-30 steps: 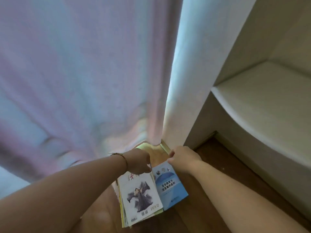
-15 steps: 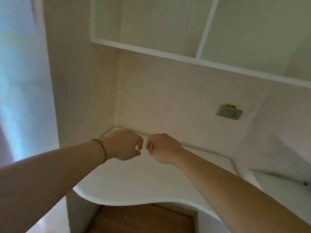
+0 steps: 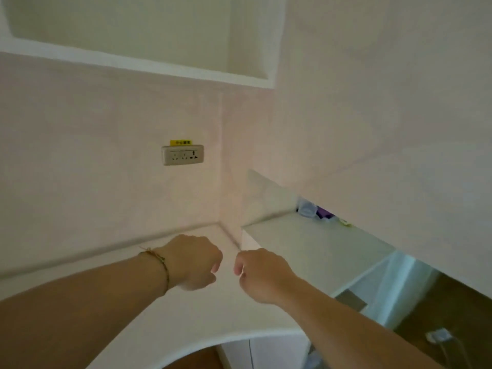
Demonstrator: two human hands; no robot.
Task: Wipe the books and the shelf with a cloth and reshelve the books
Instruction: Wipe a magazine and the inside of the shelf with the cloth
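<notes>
- At the very bottom of the view, two bare arms reach forward over the white worktop (image 3: 186,323), which has a curved front edge.
- The left hand (image 3: 193,262) is curled shut like a loose fist. A thin bracelet (image 3: 159,265) sits on its wrist. I see nothing in this hand.
- The right hand (image 3: 259,274) is curled the same way, just beside the left one. They do not touch. I cannot tell if a tiny thing is pinched in it.
- No cloth and no books show here, so I think the hands are held up ready to fetch something.
- A little farther, on the right, a lower shelf (image 3: 314,243) runs back under the wall. Some small purple and clear things (image 3: 315,210) sit at its far end.
- On the wall behind is a power socket (image 3: 182,154) with a yellow label above it.
- Highest and farthest is an open cupboard (image 3: 133,30). It looks bare, maybe waiting for the books.
</notes>
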